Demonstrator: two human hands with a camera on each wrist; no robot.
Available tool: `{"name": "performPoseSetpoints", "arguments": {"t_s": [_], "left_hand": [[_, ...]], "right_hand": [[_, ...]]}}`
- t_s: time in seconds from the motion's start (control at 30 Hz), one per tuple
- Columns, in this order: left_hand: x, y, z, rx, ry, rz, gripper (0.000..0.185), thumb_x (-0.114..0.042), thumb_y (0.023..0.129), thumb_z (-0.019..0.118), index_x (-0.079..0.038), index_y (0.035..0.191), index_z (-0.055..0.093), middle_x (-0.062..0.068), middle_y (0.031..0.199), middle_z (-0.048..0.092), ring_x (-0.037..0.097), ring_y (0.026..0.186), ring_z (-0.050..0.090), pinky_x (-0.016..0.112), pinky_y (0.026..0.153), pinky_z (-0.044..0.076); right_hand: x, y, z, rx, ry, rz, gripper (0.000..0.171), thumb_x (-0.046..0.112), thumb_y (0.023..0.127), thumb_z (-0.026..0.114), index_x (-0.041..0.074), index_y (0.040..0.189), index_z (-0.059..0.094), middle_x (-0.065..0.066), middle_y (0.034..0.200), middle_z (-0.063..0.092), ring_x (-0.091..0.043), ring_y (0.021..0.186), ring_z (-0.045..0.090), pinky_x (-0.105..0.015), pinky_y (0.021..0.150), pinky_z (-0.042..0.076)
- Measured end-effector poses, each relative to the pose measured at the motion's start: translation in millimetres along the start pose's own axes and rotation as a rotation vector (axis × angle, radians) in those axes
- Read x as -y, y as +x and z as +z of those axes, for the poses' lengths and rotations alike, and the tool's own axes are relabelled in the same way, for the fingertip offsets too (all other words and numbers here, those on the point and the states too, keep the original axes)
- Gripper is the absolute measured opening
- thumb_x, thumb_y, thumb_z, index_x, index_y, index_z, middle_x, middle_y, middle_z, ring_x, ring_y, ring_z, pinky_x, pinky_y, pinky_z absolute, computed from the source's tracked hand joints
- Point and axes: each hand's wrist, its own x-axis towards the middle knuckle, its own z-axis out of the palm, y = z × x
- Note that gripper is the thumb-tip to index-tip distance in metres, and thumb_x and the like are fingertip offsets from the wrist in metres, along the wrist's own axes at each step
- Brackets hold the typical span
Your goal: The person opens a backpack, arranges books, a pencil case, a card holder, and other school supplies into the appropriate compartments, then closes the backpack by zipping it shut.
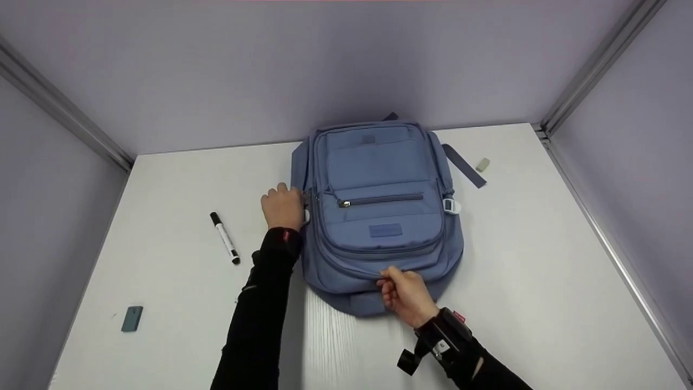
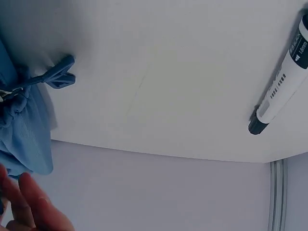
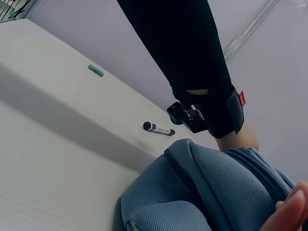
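A blue backpack (image 1: 379, 162) lies on the white table, its front pockets and zippers facing up. At its left edge, my left hand (image 1: 282, 208) grips the side near a zipper; the fingertips are partly hidden there. In the left wrist view, fingers of that hand (image 2: 41, 209) show at the lower left, below the bag's side fabric (image 2: 29, 132). My right hand (image 1: 407, 298) pinches the fabric along the lower front edge, with its fingers curled. The right wrist view shows the bag's ribbed lower end (image 3: 226, 187) and a fingertip (image 3: 291, 209) beside it.
Left of the bag lies a black-and-white marker (image 1: 225, 238). A small dark green block (image 1: 132, 319) is nearer the front left. Beyond the bag's right side, a strap (image 1: 464, 166) reaches toward a small beige piece (image 1: 483, 165). Pale walls (image 1: 216, 70) enclose the table (image 1: 541, 271).
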Motion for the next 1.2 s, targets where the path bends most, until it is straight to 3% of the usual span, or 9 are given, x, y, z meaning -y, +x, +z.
{"name": "performPoseSetpoints", "arguments": {"t_s": [0.2, 0.33, 0.4, 0.53, 0.63, 0.73, 0.83, 0.97, 1.2], "left_hand": [[9.9, -5.6, -12.8, 0.002, -0.088, 0.048, 0.023, -0.019, 0.093, 0.065, 0.001, 0.085, 0.07, 0.019, 0.088, 0.067, 0.037, 0.08, 0.065, 0.048, 0.073, 0.051], [0.1, -0.9, -21.7, -0.003, -0.184, 0.113, 0.015, -0.014, 0.092, 0.065, 0.0, 0.096, 0.068, 0.019, 0.096, 0.066, 0.039, 0.088, 0.065, 0.051, 0.08, 0.05], [-7.2, 2.0, -26.0, 0.04, -0.232, 0.151, 0.017, -0.012, 0.094, 0.061, -0.002, 0.107, 0.068, 0.019, 0.105, 0.067, 0.039, 0.098, 0.065, 0.053, 0.087, 0.049], [-18.8, 5.6, -31.0, 0.195, -0.263, 0.205, 0.038, -0.008, 0.096, 0.056, -0.009, 0.133, 0.06, 0.017, 0.134, 0.06, 0.038, 0.122, 0.058, 0.059, 0.102, 0.042], [-20.5, 5.8, -30.9, 0.287, -0.238, 0.227, 0.045, -0.007, 0.095, 0.055, -0.011, 0.14, 0.055, 0.016, 0.147, 0.051, 0.038, 0.133, 0.051, 0.062, 0.108, 0.037], [-16.6, 4.8, -29.3, 0.316, -0.21, 0.254, 0.048, -0.003, 0.093, 0.057, -0.016, 0.14, 0.056, 0.015, 0.151, 0.047, 0.038, 0.137, 0.047, 0.063, 0.109, 0.034], [-9.9, 4.9, -28.4, 0.281, -0.181, 0.304, 0.047, -0.001, 0.09, 0.06, -0.018, 0.133, 0.06, 0.014, 0.15, 0.049, 0.036, 0.136, 0.047, 0.063, 0.109, 0.035], [-3.6, 7.6, -23.8, 0.173, -0.151, 0.384, 0.034, -0.004, 0.092, 0.056, -0.017, 0.122, 0.068, 0.012, 0.141, 0.058, 0.033, 0.13, 0.053, 0.06, 0.105, 0.04], [3.6, 11.9, -12.2, 0.002, -0.183, 0.469, 0.018, 0.0, 0.086, 0.06, -0.008, 0.095, 0.075, 0.008, 0.112, 0.072, 0.029, 0.113, 0.064, 0.051, 0.099, 0.047]], "right_hand": [[0.2, -2.3, 1.7, 0.003, -0.016, -0.002, 0.026, 0.01, 0.092, 0.053, 0.007, 0.069, 0.063, 0.008, 0.051, 0.051, -0.002, 0.042, 0.046, -0.015, 0.046, 0.041], [2.4, -1.6, -1.2, 0.007, -0.041, -0.01, 0.026, 0.009, 0.093, 0.052, 0.007, 0.069, 0.064, 0.009, 0.05, 0.052, -0.002, 0.042, 0.047, -0.015, 0.045, 0.04], [3.0, -0.6, -3.2, 0.006, -0.067, -0.018, 0.026, 0.009, 0.092, 0.052, 0.006, 0.069, 0.064, 0.009, 0.05, 0.051, -0.001, 0.042, 0.046, -0.016, 0.045, 0.038], [4.3, 2.5, -8.7, -0.003, -0.15, -0.028, 0.024, 0.009, 0.088, 0.053, 0.006, 0.066, 0.063, 0.01, 0.047, 0.049, -0.001, 0.041, 0.043, -0.016, 0.043, 0.037], [6.3, 3.6, -15.0, 0.012, -0.221, -0.018, 0.023, 0.009, 0.085, 0.055, 0.006, 0.064, 0.062, 0.01, 0.044, 0.047, -0.001, 0.039, 0.041, -0.016, 0.041, 0.036], [8.7, 3.3, -22.9, 0.052, -0.29, -0.01, 0.023, 0.009, 0.084, 0.054, 0.005, 0.063, 0.062, 0.01, 0.042, 0.046, -0.001, 0.038, 0.04, -0.016, 0.04, 0.035], [10.6, 2.1, -29.5, 0.1, -0.344, -0.018, 0.024, 0.009, 0.085, 0.054, 0.006, 0.062, 0.062, 0.011, 0.041, 0.046, 0.0, 0.037, 0.04, -0.015, 0.04, 0.035], [12.6, 0.9, -33.1, 0.137, -0.365, -0.037, 0.026, 0.009, 0.086, 0.053, 0.007, 0.062, 0.062, 0.011, 0.041, 0.047, 0.001, 0.037, 0.04, -0.015, 0.04, 0.035], [12.6, 1.0, -32.1, 0.16, -0.339, -0.013, 0.027, 0.01, 0.087, 0.052, 0.009, 0.062, 0.062, 0.012, 0.041, 0.047, 0.001, 0.037, 0.04, -0.015, 0.04, 0.036]]}}
